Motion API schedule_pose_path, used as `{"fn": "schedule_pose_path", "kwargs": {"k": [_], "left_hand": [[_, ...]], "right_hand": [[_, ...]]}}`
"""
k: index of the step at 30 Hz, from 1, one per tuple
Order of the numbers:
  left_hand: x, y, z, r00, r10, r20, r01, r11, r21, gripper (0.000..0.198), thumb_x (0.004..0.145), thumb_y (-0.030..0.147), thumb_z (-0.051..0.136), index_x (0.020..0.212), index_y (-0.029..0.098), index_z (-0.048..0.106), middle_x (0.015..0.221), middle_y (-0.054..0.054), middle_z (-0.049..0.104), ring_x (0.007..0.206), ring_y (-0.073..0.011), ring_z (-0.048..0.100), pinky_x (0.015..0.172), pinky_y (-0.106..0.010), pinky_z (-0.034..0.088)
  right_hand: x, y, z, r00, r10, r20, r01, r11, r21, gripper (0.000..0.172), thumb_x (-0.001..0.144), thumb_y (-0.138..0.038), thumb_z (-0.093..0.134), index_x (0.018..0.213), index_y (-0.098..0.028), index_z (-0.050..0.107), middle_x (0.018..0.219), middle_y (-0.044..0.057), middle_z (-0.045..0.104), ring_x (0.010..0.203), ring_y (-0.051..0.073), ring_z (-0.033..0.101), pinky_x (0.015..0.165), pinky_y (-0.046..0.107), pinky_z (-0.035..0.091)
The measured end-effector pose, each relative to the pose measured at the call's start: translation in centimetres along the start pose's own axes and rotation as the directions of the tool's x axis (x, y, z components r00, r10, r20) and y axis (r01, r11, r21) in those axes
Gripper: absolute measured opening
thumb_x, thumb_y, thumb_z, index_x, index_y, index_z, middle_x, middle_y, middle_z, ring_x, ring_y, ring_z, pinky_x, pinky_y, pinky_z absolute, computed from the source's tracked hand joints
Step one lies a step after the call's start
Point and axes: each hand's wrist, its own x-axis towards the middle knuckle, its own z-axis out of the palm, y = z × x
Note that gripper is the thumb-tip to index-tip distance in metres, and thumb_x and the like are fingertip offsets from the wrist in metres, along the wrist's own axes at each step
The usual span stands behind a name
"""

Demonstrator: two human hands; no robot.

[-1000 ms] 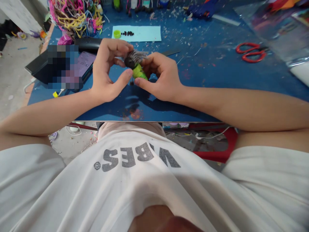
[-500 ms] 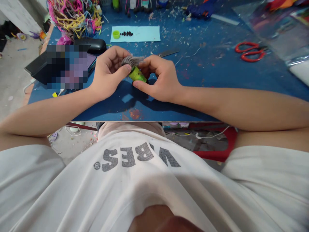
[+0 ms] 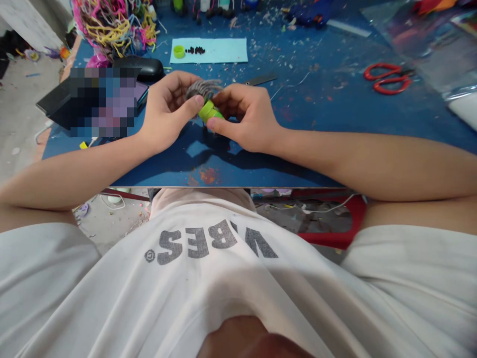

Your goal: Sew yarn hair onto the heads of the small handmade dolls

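Both hands meet over the near part of the blue table, around a small green figure (image 3: 207, 110) with grey yarn strands (image 3: 203, 88) at its top. My left hand (image 3: 166, 113) pinches the figure at its yarn end, thumb on the front and fingers curled behind. From the other side, my right hand (image 3: 255, 117) grips the lower green part, its thumb lying across it. The fingers cover much of the figure, so its full shape is hidden. Beyond the hands, a light blue strip (image 3: 225, 51) bears a green ring-shaped piece (image 3: 179, 51) and several small black beads (image 3: 196, 50).
Red-handled scissors (image 3: 387, 78) lie to the right, and a metal blade (image 3: 261, 79) rests behind my right hand. A black case (image 3: 138, 68) and a propped phone (image 3: 140, 97) stand left. Tangled coloured yarn (image 3: 115, 27) fills the back left; plastic bags (image 3: 413, 44) lie back right.
The green figure has turned a little between my hands, and its grey strands now arch higher. My right thumb has moved up onto the green part.
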Motion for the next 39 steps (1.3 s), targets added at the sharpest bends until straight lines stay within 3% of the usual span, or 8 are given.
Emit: {"fn": "schedule_pose_path", "kwargs": {"k": [7,15,19,22,26,29,36,39], "left_hand": [[-0.6,1.2,0.5,0.988,0.113,-0.104,-0.092,0.978,0.187,0.044,0.097,0.074,0.102,0.101,0.03,0.094,0.082,-0.003,0.079,0.068,-0.0175,0.06,0.063,-0.039,0.042],[-0.1,0.3,0.1,0.999,0.034,-0.026,-0.034,0.999,0.02,0.066,0.088,0.097,0.096,0.098,0.031,0.092,0.079,-0.002,0.075,0.068,-0.0201,0.063,0.06,-0.042,0.052],[-0.3,0.8,0.4,0.997,0.054,-0.063,-0.052,0.998,0.029,0.05,0.101,0.074,0.098,0.095,0.024,0.091,0.075,-0.001,0.067,0.063,-0.0129,0.05,0.064,-0.038,0.049],[-0.3,0.8,0.6,0.997,0.053,-0.063,-0.053,0.999,-0.003,0.048,0.096,0.072,0.103,0.091,0.025,0.09,0.071,0.0,0.064,0.062,-0.0133,0.046,0.064,-0.038,0.048],[-0.2,0.6,0.8,0.995,-0.04,-0.089,0.032,0.995,-0.098,0.056,0.083,0.08,0.107,0.086,0.028,0.088,0.074,-0.003,0.068,0.065,-0.0171,0.055,0.063,-0.039,0.051],[-0.5,1.0,0.7,0.993,-0.112,-0.046,0.104,0.982,-0.156,0.058,0.086,0.085,0.102,0.091,0.028,0.09,0.084,-0.005,0.076,0.072,-0.0204,0.065,0.066,-0.039,0.057],[-0.7,0.6,0.5,0.989,-0.092,-0.117,0.077,0.989,-0.127,0.021,0.082,0.047,0.101,0.087,0.028,0.092,0.081,-0.003,0.078,0.072,-0.0184,0.064,0.065,-0.035,0.056],[-0.7,0.5,0.5,0.987,-0.117,-0.111,0.102,0.986,-0.134,0.016,0.087,0.043,0.094,0.092,0.027,0.092,0.086,-0.006,0.079,0.076,-0.02,0.066,0.068,-0.038,0.059]], "right_hand": [[-0.3,-1.3,0.1,0.998,0.006,0.065,-0.009,0.999,0.05,0.061,0.091,-0.084,0.103,0.104,-0.029,0.081,0.096,0.003,0.088,0.077,0.021,0.078,0.077,0.039,0.074],[0.0,-1.1,0.0,0.996,0.026,0.087,-0.037,0.991,0.127,0.06,0.09,-0.083,0.105,0.103,-0.029,0.083,0.09,0.002,0.087,0.075,0.022,0.081,0.075,0.039,0.076],[-0.1,-0.9,0.0,0.996,0.002,0.093,-0.015,0.99,0.142,0.061,0.091,-0.084,0.104,0.106,-0.028,0.085,0.094,0.002,0.088,0.073,0.022,0.082,0.074,0.039,0.075],[-0.1,-0.9,0.0,0.995,0.007,0.1,-0.022,0.989,0.148,0.061,0.091,-0.084,0.104,0.107,-0.028,0.085,0.096,0.003,0.09,0.073,0.021,0.082,0.075,0.039,0.076],[0.0,-0.9,0.1,0.994,0.009,0.107,-0.026,0.986,0.163,0.057,0.091,-0.076,0.108,0.11,-0.027,0.086,0.097,0.001,0.092,0.073,0.02,0.083,0.075,0.037,0.077],[0.0,-0.7,0.1,0.995,-0.013,0.1,-0.007,0.981,0.196,0.054,0.092,-0.07,0.109,0.113,-0.025,0.087,0.097,0.002,0.092,0.074,0.02,0.084,0.075,0.035,0.075],[0.2,-0.2,0.0,0.994,-0.006,0.105,-0.012,0.985,0.172,0.06,0.091,-0.077,0.108,0.112,-0.026,0.085,0.096,0.002,0.091,0.073,0.02,0.083,0.073,0.036,0.074],[0.3,-0.2,0.0,0.993,0.005,0.121,-0.026,0.985,0.169,0.063,0.089,-0.079,0.108,0.114,-0.026,0.085,0.097,0.002,0.092,0.073,0.019,0.082,0.075,0.035,0.075]]}}
